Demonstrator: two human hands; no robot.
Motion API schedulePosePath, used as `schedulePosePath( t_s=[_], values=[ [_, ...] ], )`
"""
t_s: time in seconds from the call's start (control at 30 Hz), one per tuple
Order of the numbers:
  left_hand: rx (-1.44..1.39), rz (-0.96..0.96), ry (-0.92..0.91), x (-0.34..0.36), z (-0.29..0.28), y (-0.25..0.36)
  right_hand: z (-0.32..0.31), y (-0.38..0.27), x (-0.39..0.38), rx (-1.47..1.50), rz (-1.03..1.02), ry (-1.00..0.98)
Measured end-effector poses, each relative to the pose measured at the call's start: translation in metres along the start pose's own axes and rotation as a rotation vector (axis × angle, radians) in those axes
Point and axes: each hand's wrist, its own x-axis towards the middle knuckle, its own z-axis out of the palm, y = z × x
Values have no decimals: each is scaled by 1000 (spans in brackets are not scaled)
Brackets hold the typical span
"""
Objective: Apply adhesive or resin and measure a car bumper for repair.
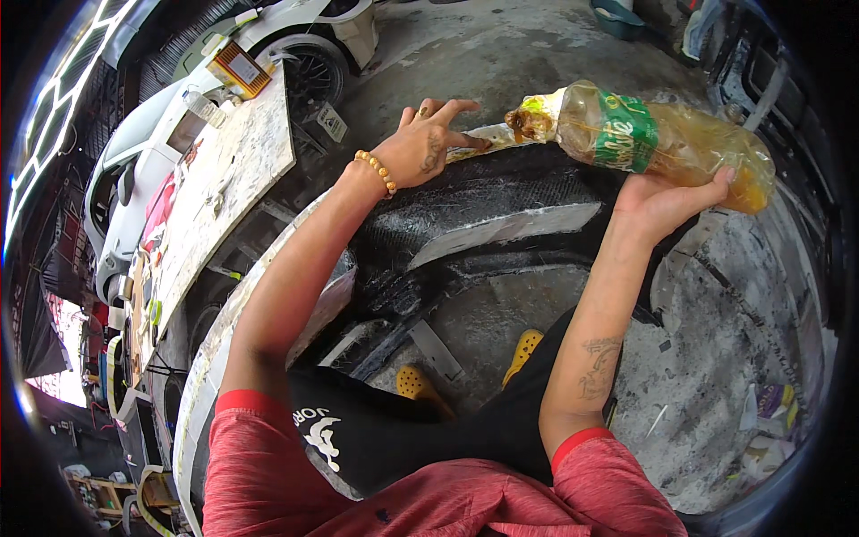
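A clear plastic bottle point(669, 125) with a green label lies tilted nearly sideways in my right hand point(658, 206), its mouth toward the left. Amber liquid sits in its base, and brown residue cakes the yellow-stained neck. My right fingers are partly hidden behind the bottle. To its left, my left hand point(431, 148) is open with fingers spread, one fingertip at the pale rim of a black, woven-textured curved panel point(528, 183). That hand holds nothing. A beaded bracelet point(376, 174) circles the left wrist.
A whitish board point(237, 170) on the left bears a yellow-and-brown tin point(239, 70) and a small clear bottle point(204, 108). Beyond it stands a pale car point(148, 183). Plastic wrappers point(771, 410) lie on the stained concrete floor point(707, 331) at right. A teal basin point(619, 20) is far off.
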Motion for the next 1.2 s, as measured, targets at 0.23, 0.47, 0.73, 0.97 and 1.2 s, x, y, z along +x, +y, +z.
schedulePosePath(
  t_s=[0.23,0.47,0.73,0.97,1.2],
  values=[
    [29,44,-47,5,-3,-6,-4,1,1,31,24,25],
    [96,64,-75,8,-12,-3,-8,1,6,25,8,3],
    [329,159,-137,18,-21,1,-7,3,6,11,3,9],
    [547,210,-93,28,-7,2,-12,7,10,12,30,16],
    [525,-32,-4,13,-5,-6,-9,5,9,6,16,4]
  ],
)
